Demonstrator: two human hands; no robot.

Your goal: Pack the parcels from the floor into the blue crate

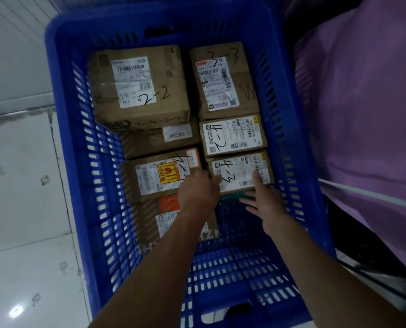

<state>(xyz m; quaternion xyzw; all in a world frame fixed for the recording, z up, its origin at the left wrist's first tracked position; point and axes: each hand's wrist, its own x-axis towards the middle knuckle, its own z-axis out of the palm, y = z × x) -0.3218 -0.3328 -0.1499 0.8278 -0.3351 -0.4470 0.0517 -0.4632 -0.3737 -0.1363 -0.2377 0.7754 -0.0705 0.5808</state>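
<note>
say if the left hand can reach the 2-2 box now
Probably yes: the 2-2 box lies uncovered on top, straight ahead of the left hand, which must first let go of the 4-3 box.

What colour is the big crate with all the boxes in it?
The crate is bright blue, seen best in the head view.
</note>
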